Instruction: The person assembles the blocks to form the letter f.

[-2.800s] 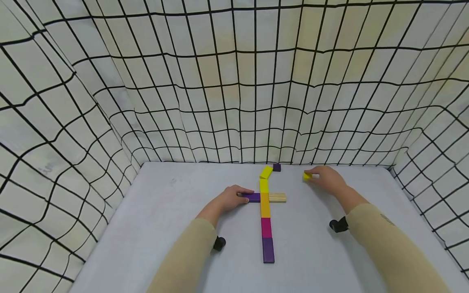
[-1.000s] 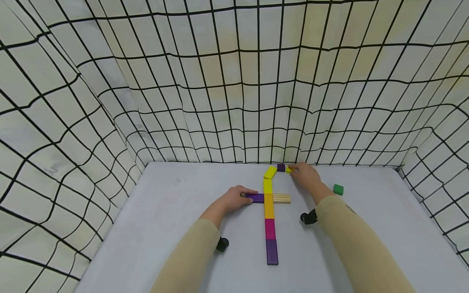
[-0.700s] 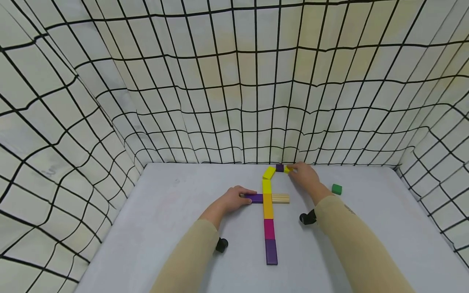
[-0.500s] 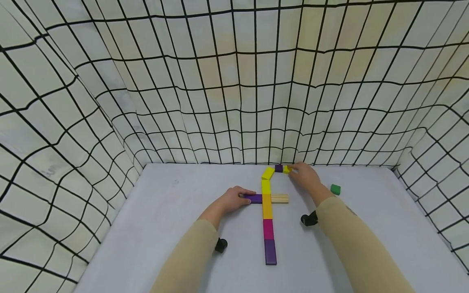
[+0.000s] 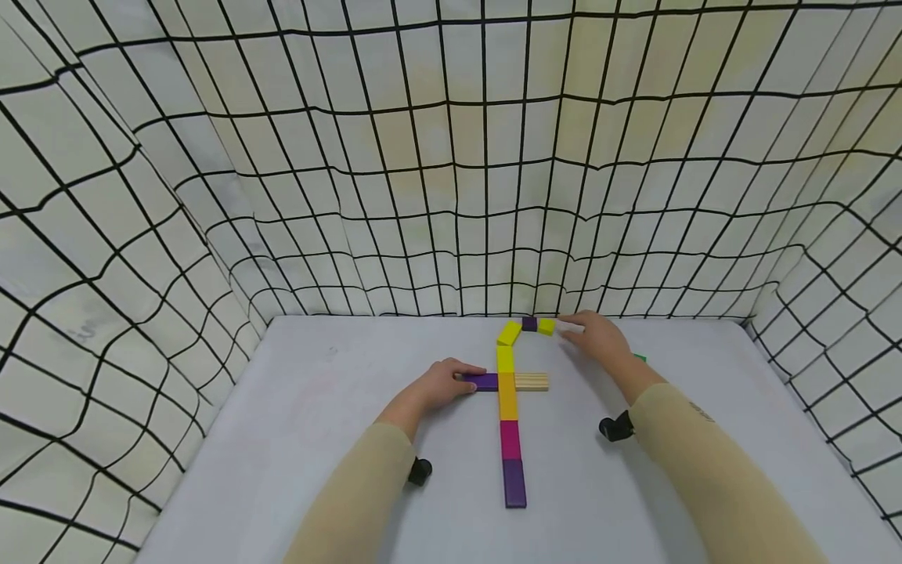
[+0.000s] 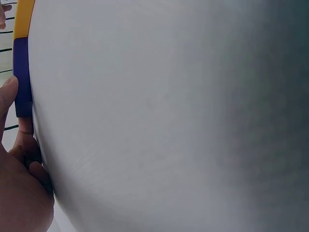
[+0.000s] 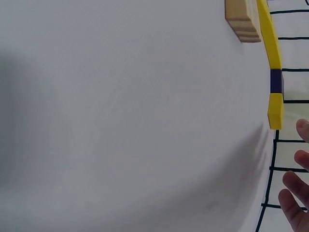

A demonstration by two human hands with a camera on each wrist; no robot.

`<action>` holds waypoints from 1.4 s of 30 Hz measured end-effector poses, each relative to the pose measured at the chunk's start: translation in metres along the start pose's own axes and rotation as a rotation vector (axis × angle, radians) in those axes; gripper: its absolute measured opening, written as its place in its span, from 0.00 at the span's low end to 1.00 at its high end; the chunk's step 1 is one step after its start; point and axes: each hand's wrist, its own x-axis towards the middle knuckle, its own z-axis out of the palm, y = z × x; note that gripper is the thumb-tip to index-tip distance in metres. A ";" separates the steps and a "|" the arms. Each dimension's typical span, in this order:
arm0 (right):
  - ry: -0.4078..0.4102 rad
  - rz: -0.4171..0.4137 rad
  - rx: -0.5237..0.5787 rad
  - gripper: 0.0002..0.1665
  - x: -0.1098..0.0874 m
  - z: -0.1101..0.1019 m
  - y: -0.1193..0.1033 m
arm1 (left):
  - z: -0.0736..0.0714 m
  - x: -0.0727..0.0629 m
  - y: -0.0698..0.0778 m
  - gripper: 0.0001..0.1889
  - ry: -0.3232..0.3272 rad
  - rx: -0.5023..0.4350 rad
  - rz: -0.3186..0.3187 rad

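My left hand grips the outer end of a purple block, thumb on one side and fingers on the other; in the left wrist view this purple block meets an orange one. Just right of a small yellow cube is my right hand, fingers loosely extended and holding nothing. In the right wrist view a gap separates its fingertips from the yellow cube. That cube touches a dark purple cube, which follows a slanted yellow block at the top of the row.
Below the slanted block run a yellow block, an orange block, a magenta block and a purple block. A ridged wooden block juts right. A green cube is mostly behind the right forearm. Black netting surrounds the white table.
My right hand brought the yellow cube leftward against the dark purple cube, then let go and drew back right. The left hand stays on the purple block. The green cube is now mostly covered.
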 end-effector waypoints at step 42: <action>-0.105 0.030 0.045 0.28 -0.077 -0.034 0.104 | 0.000 0.001 0.002 0.17 -0.007 0.016 0.013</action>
